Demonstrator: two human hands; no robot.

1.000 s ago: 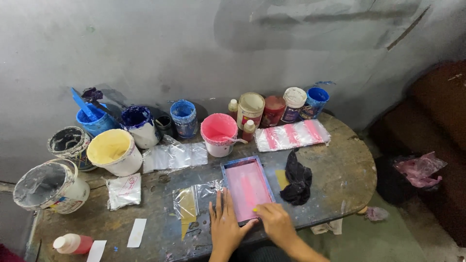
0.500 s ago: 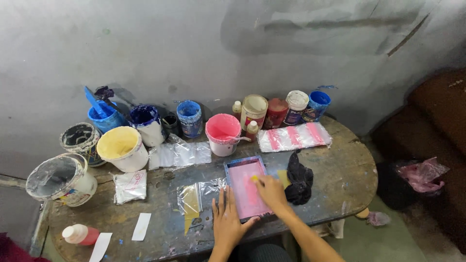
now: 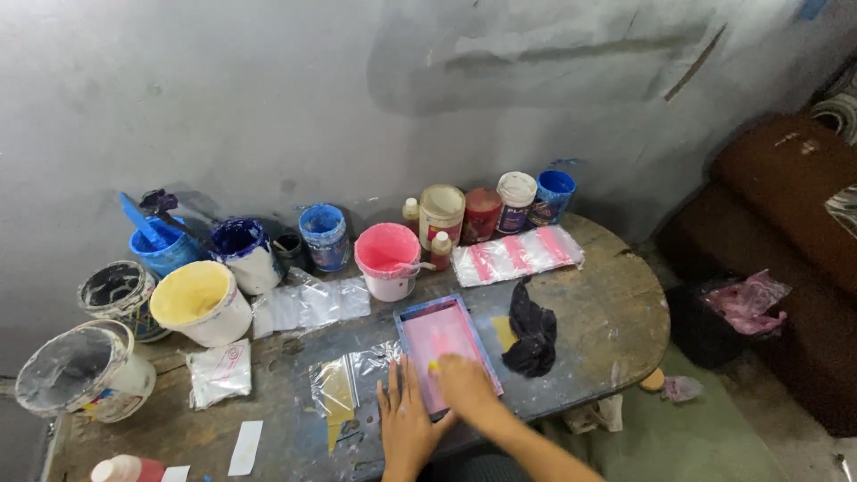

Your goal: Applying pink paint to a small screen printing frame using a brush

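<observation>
two bare hands (image 3: 406,424), bare forearms, no sleeves or gloves

A small hand-printing workshop, set against a bare, stained grey wall (image 3: 268,98). A worn, paint-smeared wooden tabletop (image 3: 616,312) carries open tubs of ink along its far edge: yellow (image 3: 192,299), pink (image 3: 386,254) and blue (image 3: 323,230), with jars (image 3: 442,212) to their right. A pink-stained printing screen (image 3: 437,335) lies near the front, a black rag (image 3: 533,335) just right of it. Clear plastic bags (image 3: 308,303) lie to the left.

Stained grey wall (image 3: 357,80), worn wooden table (image 3: 616,303), brown sofa (image 3: 786,205)
</observation>
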